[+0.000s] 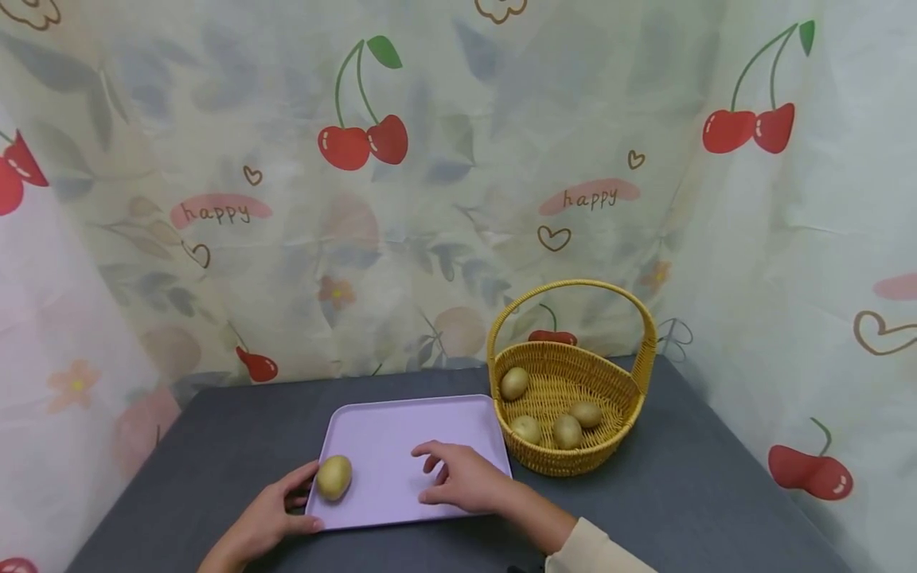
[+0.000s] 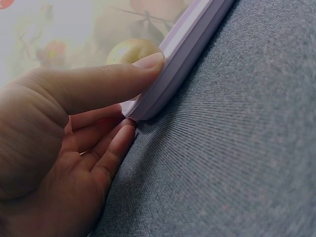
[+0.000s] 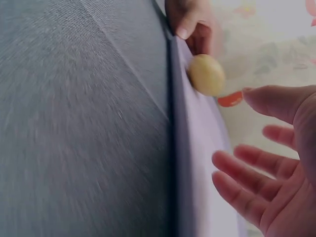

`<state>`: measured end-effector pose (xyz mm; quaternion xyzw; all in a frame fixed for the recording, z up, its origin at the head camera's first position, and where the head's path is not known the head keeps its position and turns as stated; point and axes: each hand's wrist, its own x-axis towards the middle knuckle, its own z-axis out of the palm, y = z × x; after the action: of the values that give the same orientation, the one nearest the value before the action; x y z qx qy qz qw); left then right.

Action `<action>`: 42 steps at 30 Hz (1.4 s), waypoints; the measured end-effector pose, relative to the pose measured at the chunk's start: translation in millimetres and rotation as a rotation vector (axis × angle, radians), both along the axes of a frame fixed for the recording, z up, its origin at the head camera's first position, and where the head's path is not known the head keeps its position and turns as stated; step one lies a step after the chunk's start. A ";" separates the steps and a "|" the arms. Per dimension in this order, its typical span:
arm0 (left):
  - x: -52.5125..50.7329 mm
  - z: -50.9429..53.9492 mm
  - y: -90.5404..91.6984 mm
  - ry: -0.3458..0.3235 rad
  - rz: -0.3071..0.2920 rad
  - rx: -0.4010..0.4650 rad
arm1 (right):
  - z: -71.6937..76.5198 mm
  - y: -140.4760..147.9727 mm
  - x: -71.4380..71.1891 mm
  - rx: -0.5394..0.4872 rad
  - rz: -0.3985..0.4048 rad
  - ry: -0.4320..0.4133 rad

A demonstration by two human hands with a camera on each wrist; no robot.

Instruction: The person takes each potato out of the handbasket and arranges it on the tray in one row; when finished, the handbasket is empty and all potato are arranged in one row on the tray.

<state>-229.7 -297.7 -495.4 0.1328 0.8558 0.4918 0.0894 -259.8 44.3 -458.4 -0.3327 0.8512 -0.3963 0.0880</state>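
A lilac tray (image 1: 390, 438) lies on the dark table, with one potato (image 1: 333, 477) near its left edge. My left hand (image 1: 268, 513) holds the tray's near left corner; in the left wrist view the thumb (image 2: 116, 81) lies against the rim and the fingers (image 2: 116, 148) reach round the corner. Over the right part of the tray hovers my right hand (image 1: 462, 479), fingers spread and loosely bent, holding nothing. The right wrist view shows a gap between this hand (image 3: 276, 173) and the potato (image 3: 206, 75).
Right of the tray stands a yellow wicker basket (image 1: 573, 461) with a tall arched handle (image 1: 573, 284). Several potatoes (image 1: 567, 432) lie inside it. The dark grey tabletop (image 1: 688, 493) meets a cherry-patterned curtain (image 1: 430, 239) at the back and sides.
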 end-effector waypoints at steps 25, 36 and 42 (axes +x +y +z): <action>-1.7 -2.3 -4.4 -0.008 -0.008 -0.015 | 105.5 151.6 -37.2 -0.009 0.047 -0.270; -2.9 -1.7 -1.8 0.019 -0.025 0.014 | 81.7 182.8 -58.0 0.124 -0.086 -0.373; -0.8 -0.2 -1.9 0.008 -0.018 0.016 | 68.6 184.4 -61.0 0.163 -0.116 -0.387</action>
<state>-230.5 -299.6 -495.6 0.1429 0.8510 0.4973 0.0894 -320.8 228.8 -389.8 -0.1927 0.8653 -0.3869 0.2537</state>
